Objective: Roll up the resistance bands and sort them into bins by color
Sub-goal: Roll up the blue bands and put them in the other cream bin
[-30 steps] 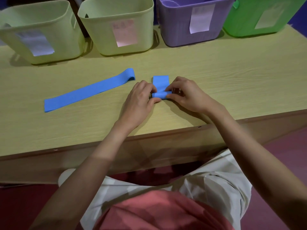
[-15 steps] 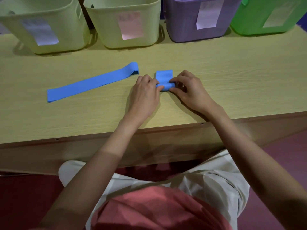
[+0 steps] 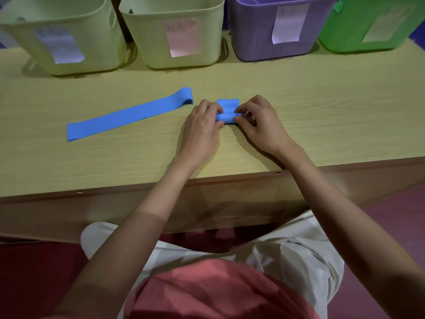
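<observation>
Left hand (image 3: 202,127): pinching the roll's left end
Right hand (image 3: 262,125): pinching its right end
Rolled band (image 3: 227,111): table (image 3: 322,111) centre, short flat tail toward 12 o'clock
Flat band (image 3: 128,113): at 9 o'clock, unheld

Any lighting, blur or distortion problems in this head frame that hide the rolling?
Head view: dim, greenish cast; wide-angle bend curves the table edge and tilts the bins; bin labels washed out and unreadable. Both the left hand and right hand pinch the half-rolled band and stay sharp; the flat band is clear too.
</observation>
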`<state>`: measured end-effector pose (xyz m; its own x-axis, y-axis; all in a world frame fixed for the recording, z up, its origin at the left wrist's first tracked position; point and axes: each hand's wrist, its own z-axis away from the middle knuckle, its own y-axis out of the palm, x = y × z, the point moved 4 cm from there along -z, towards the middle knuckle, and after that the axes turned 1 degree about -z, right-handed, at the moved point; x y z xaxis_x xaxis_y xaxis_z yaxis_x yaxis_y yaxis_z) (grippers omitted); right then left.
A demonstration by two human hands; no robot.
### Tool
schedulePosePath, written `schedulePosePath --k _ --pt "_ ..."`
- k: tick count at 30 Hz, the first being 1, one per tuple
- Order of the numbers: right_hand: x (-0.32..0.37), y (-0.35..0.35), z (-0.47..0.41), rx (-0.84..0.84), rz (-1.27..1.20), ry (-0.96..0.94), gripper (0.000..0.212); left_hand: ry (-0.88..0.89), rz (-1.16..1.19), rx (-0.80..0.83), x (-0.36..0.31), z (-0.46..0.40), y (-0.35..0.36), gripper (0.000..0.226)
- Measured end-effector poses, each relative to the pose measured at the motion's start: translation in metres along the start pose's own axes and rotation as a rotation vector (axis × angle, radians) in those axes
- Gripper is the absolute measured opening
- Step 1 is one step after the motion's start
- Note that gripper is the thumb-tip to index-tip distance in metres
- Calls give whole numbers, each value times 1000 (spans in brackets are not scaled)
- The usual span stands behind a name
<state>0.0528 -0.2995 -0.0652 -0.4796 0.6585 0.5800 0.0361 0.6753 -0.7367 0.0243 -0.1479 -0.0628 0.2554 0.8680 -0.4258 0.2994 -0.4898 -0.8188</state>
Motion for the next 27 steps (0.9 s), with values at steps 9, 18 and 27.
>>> schedulePosePath --k 9,18,27 --pt "10 -3 16 60 5 -93 18 -42 25 107 -1 13 -9 17" --pt "14 -2 27 78 13 -83 18 -35 19 3 -10 36 -12 23" --pt "10 1 25 17 -34 -49 24 -4 -10 -30 -8 30 -12 18"
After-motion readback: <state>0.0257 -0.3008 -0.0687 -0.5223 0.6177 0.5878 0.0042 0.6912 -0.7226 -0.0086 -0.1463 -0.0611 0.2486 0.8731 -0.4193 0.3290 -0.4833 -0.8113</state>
